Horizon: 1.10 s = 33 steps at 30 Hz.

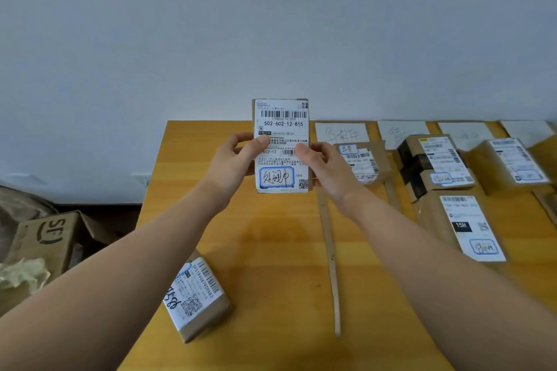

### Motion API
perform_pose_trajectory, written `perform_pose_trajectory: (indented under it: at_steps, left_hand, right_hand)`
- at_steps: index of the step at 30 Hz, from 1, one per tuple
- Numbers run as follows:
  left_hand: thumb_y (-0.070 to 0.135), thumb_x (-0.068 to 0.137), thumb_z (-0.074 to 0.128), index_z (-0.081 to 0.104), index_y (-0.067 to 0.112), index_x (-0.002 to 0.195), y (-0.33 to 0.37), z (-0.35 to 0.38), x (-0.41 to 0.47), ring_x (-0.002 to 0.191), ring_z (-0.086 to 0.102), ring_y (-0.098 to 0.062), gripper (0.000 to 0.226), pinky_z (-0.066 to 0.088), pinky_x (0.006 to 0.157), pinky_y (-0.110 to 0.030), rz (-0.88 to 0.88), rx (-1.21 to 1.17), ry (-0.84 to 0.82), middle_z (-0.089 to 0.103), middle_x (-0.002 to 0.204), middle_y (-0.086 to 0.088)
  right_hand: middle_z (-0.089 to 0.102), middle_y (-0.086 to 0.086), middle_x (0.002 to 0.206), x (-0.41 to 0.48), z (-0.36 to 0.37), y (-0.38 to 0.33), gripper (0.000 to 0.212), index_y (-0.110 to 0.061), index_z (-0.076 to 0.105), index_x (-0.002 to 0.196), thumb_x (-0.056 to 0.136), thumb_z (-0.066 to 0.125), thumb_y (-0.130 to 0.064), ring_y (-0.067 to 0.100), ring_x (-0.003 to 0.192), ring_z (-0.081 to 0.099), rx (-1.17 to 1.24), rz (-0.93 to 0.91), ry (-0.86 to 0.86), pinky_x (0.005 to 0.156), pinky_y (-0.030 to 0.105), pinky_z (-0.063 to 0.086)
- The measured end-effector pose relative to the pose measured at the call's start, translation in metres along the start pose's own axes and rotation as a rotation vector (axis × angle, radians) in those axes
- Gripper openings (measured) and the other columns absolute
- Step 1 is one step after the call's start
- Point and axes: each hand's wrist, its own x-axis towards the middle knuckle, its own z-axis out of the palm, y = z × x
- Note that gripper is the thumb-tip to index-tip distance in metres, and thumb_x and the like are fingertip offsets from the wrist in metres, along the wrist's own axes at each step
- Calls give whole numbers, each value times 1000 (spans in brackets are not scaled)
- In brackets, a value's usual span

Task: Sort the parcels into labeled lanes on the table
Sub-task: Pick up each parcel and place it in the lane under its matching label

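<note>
I hold a small brown parcel [281,146] upright in front of me, its white shipping label with barcode and a blue-framed handwritten mark facing me. My left hand [238,156] grips its left edge and my right hand [324,166] grips its right edge. It hangs above the yellow wooden table [271,250]. Another labeled parcel [196,295] lies near the table's left front edge. To the right, several parcels lie in lanes: one [361,161] behind my right hand, a stack [437,166], a long one [470,226] and one [515,164] farther right.
White paper lane labels [342,131] lie along the table's back edge by the wall. Thin cardboard strips [331,256] divide the lanes. On the floor at the left stands an open cardboard box [45,238] with crumpled paper [21,274].
</note>
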Motion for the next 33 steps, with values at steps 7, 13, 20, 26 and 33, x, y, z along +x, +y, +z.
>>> perform_pose_trajectory:
  at_steps: [7, 13, 20, 26, 33]
  left_hand:
    - [40, 88, 61, 47, 12, 130, 9, 56, -16, 85, 72, -15, 52, 55, 77, -26, -31, 31, -108, 71, 106, -4]
    - [51, 82, 60, 49, 21, 133, 6, 144, -31, 107, 65, -16, 60, 46, 101, -37, -86, 50, -200, 69, 115, 3]
    - [39, 90, 59, 63, 25, 107, 5, 263, -40, 105, 61, -14, 22, 45, 101, -44, -24, 222, -61, 66, 109, 8]
    - [29, 94, 54, 62, 24, 105, -4, 334, -48, 108, 58, -18, 14, 46, 99, -41, -30, 263, 33, 62, 107, 4]
    - [26, 95, 52, 61, 19, 108, -11, 387, -43, 101, 60, -23, 16, 51, 92, -40, -78, 306, 44, 64, 102, -1]
  right_hand:
    - [71, 1, 97, -33, -56, 4, 45, -20, 49, 115, 83, 61, -50, 9, 82, 68, -21, 8, 28, 68, 21, 56]
    - [71, -3, 99, -64, -139, 25, 39, -28, 51, 110, 83, 63, -53, 13, 94, 69, -27, 45, 93, 80, 32, 54]
    - [71, -4, 107, -85, -259, 46, 60, -25, 51, 115, 74, 61, -68, 15, 99, 67, -102, 178, 129, 93, 45, 52]
    - [69, -5, 103, -98, -348, 57, 55, -19, 47, 124, 87, 53, -59, 12, 99, 61, -35, 258, 209, 94, 44, 50]
    - [69, -8, 102, -104, -406, 67, 55, -19, 49, 122, 87, 51, -61, 12, 103, 61, -47, 264, 235, 97, 46, 49]
